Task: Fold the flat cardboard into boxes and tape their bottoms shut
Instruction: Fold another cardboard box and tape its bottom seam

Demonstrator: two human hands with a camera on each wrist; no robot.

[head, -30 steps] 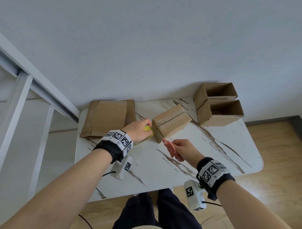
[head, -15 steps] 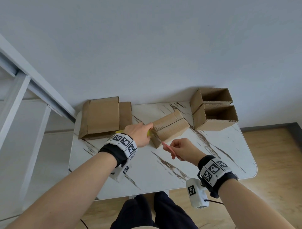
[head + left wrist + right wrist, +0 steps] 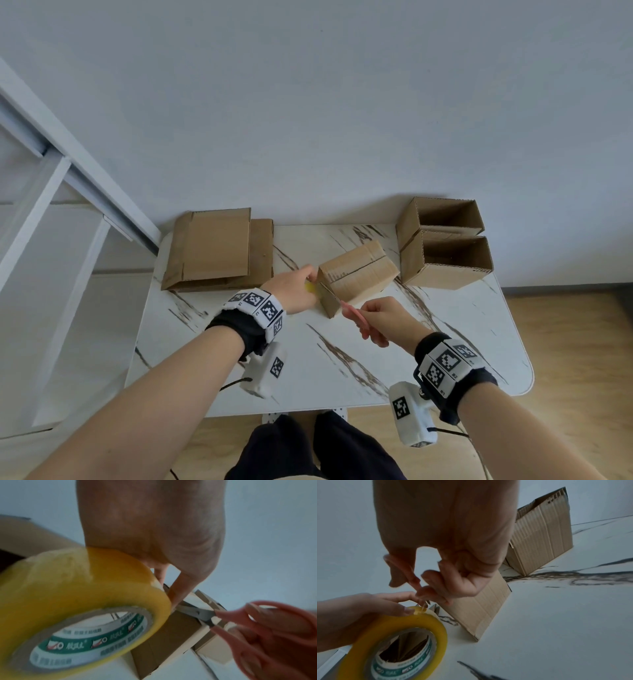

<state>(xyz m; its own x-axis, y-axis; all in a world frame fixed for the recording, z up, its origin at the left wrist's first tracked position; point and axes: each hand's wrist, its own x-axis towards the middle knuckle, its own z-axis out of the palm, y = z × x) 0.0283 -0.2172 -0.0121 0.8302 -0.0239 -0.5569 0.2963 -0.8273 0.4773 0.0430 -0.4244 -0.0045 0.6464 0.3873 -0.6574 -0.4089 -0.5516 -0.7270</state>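
The box in work (image 3: 358,274) lies on its side at table centre, taped bottom facing us. Over the last second our view has drifted; both hands have stayed at its near end, so we judge the tape cut is under way. Left hand (image 3: 294,291), at the box's 9 o'clock, grips the yellow tape roll (image 3: 72,609); right hand (image 3: 383,322), at 5 o'clock, grips pink scissors (image 3: 240,616), blades at the strip. Two finished boxes (image 3: 445,263) stand at 3 o'clock, flat cardboard (image 3: 215,250) at 9. Nothing blocks the cut.
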